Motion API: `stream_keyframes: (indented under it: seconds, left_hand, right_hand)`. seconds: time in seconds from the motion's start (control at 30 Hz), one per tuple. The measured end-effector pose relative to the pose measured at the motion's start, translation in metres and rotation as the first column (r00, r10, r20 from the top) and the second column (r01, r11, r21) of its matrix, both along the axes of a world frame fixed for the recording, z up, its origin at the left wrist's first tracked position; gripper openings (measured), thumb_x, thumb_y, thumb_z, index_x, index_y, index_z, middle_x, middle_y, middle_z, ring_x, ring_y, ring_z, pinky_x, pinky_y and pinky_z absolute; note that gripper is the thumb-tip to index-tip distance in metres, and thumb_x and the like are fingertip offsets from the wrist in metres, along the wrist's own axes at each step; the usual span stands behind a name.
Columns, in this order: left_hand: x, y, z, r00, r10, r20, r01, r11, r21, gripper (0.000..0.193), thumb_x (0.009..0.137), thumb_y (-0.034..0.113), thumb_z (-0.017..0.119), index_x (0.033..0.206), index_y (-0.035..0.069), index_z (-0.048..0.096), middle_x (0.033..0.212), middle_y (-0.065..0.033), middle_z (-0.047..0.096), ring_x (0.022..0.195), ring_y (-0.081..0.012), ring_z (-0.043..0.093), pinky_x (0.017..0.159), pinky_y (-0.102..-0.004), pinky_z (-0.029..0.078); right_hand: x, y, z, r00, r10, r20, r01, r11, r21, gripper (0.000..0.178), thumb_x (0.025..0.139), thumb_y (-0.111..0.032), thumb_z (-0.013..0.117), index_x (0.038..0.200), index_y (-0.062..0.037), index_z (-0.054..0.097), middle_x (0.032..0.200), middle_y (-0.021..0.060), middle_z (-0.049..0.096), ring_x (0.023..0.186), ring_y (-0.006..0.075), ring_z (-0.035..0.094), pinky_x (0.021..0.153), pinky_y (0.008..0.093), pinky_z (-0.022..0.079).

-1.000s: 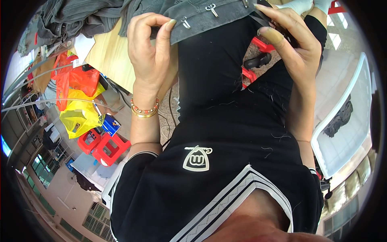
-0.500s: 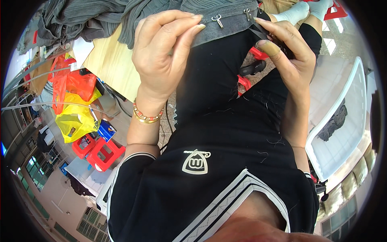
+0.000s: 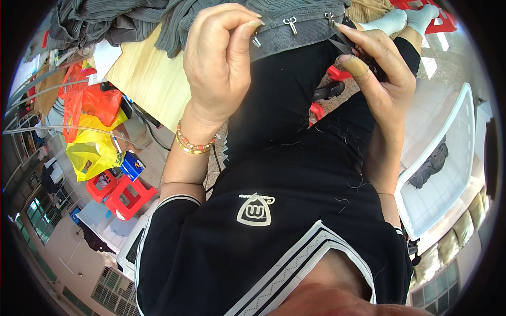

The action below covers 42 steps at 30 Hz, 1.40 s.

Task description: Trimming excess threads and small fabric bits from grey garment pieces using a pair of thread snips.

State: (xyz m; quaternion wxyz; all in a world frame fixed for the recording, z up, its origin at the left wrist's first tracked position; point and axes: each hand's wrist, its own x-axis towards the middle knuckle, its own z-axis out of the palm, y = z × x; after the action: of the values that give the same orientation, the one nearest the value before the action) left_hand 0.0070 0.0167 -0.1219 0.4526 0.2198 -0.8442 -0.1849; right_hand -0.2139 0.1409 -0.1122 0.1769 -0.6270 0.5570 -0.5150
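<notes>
A dark grey ribbed garment (image 3: 311, 39) lies across my lap at the top of the view, its band carrying small metal hooks (image 3: 290, 25). At the band's left part my left hand (image 3: 219, 71) is raised, thumb and forefinger pinched together. Just under those fingertips a further metal hook shows on the cloth; whatever the pinch holds is too fine to make out. My right hand (image 3: 385, 73), with a tan cover on the thumb, is curled around dark thread snips (image 3: 341, 46). Its forefinger tip is by the band's right end, and the palm hides most of the snips.
A pale wooden tabletop (image 3: 153, 79) adjoins the garment pile at left. Red and yellow plastic bags (image 3: 92, 152) hang beyond it, above red stools (image 3: 129, 197). To the right stands a white plastic tub (image 3: 437, 189) with dark cloth inside.
My left hand has risen slightly and its fingers are curled more tightly, with a hook now visible below them. The garment has shifted a little right. My right hand has barely moved.
</notes>
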Motion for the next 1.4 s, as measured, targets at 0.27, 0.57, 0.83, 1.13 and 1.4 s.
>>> stream_keyframes:
  seconds: [0.27,0.57,0.83,1.13,1.4]
  left_hand:
    - [0.000,0.005,0.010,0.997,-0.055,-0.053,0.060,0.993,0.100,0.007,0.101,0.000,0.057,0.101,-0.001,0.064,0.102,-0.0127,0.068,0.094,-0.0196,0.064,0.086,-0.0291,0.050]
    - [0.001,0.011,0.019,0.988,-0.119,-0.102,0.137,0.973,0.185,0.003,0.098,0.001,0.063,0.098,0.000,0.066,0.101,-0.0103,0.066,0.089,-0.0192,0.063,0.077,-0.0276,0.051]
    - [0.002,0.013,0.019,0.970,-0.159,-0.182,0.209,0.931,0.300,0.007,0.100,0.001,0.059,0.100,-0.001,0.066,0.105,-0.0108,0.066,0.092,-0.0172,0.062,0.081,-0.0268,0.051]
    - [-0.003,0.015,0.018,0.944,-0.178,-0.278,0.283,0.868,0.407,0.010,0.102,0.002,0.057,0.102,-0.002,0.066,0.108,-0.0109,0.064,0.097,-0.0157,0.061,0.085,-0.0264,0.050]
    - [-0.003,0.014,0.019,0.936,-0.198,-0.291,0.307,0.864,0.399,0.009,0.102,0.001,0.056,0.103,-0.002,0.065,0.109,-0.0114,0.063,0.098,-0.0158,0.061,0.088,-0.0268,0.049]
  right_hand:
    - [0.001,-0.011,0.019,0.980,0.049,-0.192,-0.062,0.996,-0.062,0.044,0.078,-0.002,0.083,0.121,0.0008,0.074,0.096,0.0063,0.066,0.080,0.0127,0.059,0.070,0.0231,0.044]
    - [0.017,-0.023,0.059,0.986,0.036,-0.163,-0.006,0.982,0.186,0.041,0.077,-0.006,0.085,0.117,-0.0035,0.076,0.082,0.0052,0.062,0.074,0.0165,0.058,0.065,0.0281,0.045]
    - [0.011,-0.029,0.041,0.977,0.109,-0.181,-0.106,0.994,0.025,0.040,0.077,-0.007,0.085,0.116,-0.0080,0.077,0.080,0.0052,0.063,0.070,0.0176,0.059,0.060,0.0289,0.044]
    - [0.012,-0.019,0.057,0.991,0.078,-0.112,-0.062,0.988,0.140,0.038,0.078,-0.007,0.085,0.115,-0.0081,0.078,0.078,0.0049,0.062,0.066,0.0161,0.058,0.057,0.0285,0.043]
    - [0.012,-0.020,0.052,0.994,0.080,-0.081,-0.072,0.993,0.092,0.039,0.079,-0.007,0.085,0.117,-0.0073,0.077,0.080,0.0061,0.062,0.067,0.0168,0.059,0.057,0.0281,0.044]
